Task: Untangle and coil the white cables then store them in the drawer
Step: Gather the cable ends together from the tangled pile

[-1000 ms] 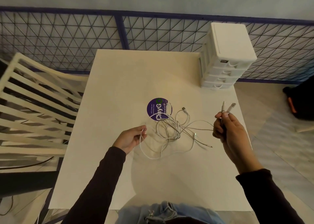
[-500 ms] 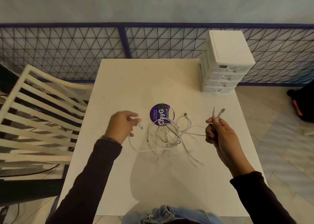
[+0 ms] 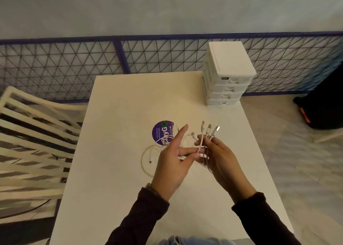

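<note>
Since only the head view is on offer, all notes come from it. The right hand is clamped round the white cables just below three plug ends, which stand up fanned above its fingers. The left hand is spread, fingers mostly straight, its fingertips touching the gathered strands in front of the right palm. The slack trails down to a loose loop on the table, beside the purple sticker. The drawer unit sits at the far right corner, all drawers shut.

Step in hand, as I judge it: collecting ends before separating.
- Keep the plugs level and firmly pinched.
- Run the left hand down one strand at a time, easing crossings apart, never yanking.
- Let the slack lie flat on the table so loops don't tighten.
</note>
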### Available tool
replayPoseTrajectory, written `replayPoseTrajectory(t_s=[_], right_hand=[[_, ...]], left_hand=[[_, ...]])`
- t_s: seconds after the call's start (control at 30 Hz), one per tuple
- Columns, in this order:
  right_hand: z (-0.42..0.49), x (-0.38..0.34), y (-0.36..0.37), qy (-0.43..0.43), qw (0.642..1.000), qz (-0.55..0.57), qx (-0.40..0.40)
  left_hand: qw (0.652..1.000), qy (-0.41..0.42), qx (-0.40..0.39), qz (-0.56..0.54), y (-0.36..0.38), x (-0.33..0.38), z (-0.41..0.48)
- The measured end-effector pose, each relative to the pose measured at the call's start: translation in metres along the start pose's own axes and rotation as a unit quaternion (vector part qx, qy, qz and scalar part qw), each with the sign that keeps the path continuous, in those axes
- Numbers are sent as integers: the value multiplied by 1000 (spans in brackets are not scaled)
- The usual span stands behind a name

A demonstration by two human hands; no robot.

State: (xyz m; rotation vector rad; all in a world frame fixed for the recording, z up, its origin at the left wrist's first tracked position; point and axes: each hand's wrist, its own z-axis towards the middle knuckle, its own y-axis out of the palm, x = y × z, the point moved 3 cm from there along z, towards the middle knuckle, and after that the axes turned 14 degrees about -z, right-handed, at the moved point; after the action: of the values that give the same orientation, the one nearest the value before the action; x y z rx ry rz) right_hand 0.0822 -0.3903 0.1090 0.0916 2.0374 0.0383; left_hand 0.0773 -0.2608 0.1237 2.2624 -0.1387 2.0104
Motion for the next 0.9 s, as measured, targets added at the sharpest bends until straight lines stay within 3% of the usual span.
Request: replayPoseTrajectory(t_s=[0.23, 0.43, 0.5, 0.63, 0.73, 0.87, 0.9], right_hand=[[-3, -8, 5, -13, 999, 13, -38], [1, -31, -4, -81, 997, 7, -11], [-2, -40, -12, -99, 995, 4, 5], [-14, -50, -33, -115, 993, 23, 35], [-21, -40, -52, -98, 993, 39, 57], [-27, -17, -70, -56, 993, 75, 67], [-29, -12, -74, -47, 993, 80, 74]], left_hand=[[999, -29, -14, 31, 9, -16, 0], [995, -24, 11, -99, -9, -13, 15], [996, -32, -7, -82, -15, -15, 27], [991, -105, -24, -84, -12, -40, 66], [993, -115, -2, 5, 2, -64, 104], [966, -247, -73, -34, 48, -105, 138], [962, -256, -93, -2, 59, -118, 143]])
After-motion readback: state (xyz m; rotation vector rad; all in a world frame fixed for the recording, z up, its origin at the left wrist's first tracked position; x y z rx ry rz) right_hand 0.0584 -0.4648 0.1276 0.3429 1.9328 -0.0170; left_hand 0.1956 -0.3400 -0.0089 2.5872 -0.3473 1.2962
